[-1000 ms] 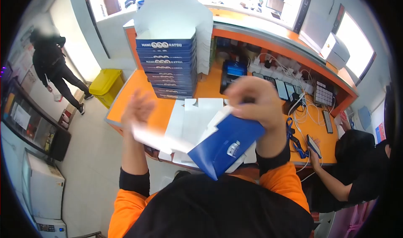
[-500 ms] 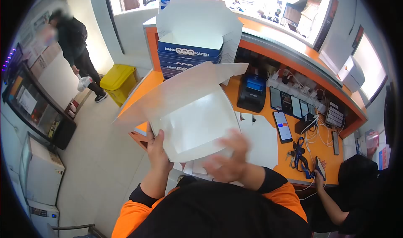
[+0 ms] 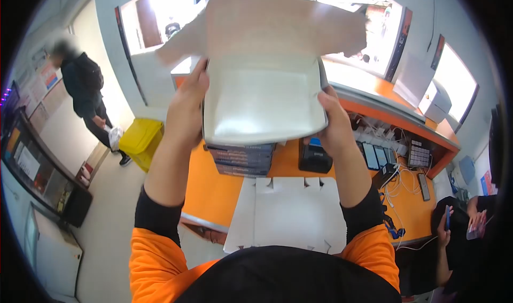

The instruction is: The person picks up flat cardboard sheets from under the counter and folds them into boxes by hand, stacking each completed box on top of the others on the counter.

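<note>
Between my two hands is an open cardboard food box (image 3: 262,100), white inside, its lid flap raised at the far side. My left hand (image 3: 188,105) grips its left wall and my right hand (image 3: 334,116) grips the right wall, thumbs on the rim. Below and behind it, partly hidden, stands a stack of dark blue printed boxes (image 3: 243,160) on the orange counter (image 3: 208,191). Flat unfolded white box blanks (image 3: 296,212) lie on the counter right in front of my body.
A black receipt printer (image 3: 314,156), several phones (image 3: 380,156), tangled cables (image 3: 398,185) and a keypad (image 3: 419,154) are on the right of the counter. A yellow bin (image 3: 141,143) stands left, near a standing person (image 3: 85,89). At far right, another person holds a phone (image 3: 448,217).
The box has moved up and away from my body, over the stack, and now sits level. My right hand, blurred and off the box's side before, has taken hold of the right wall.
</note>
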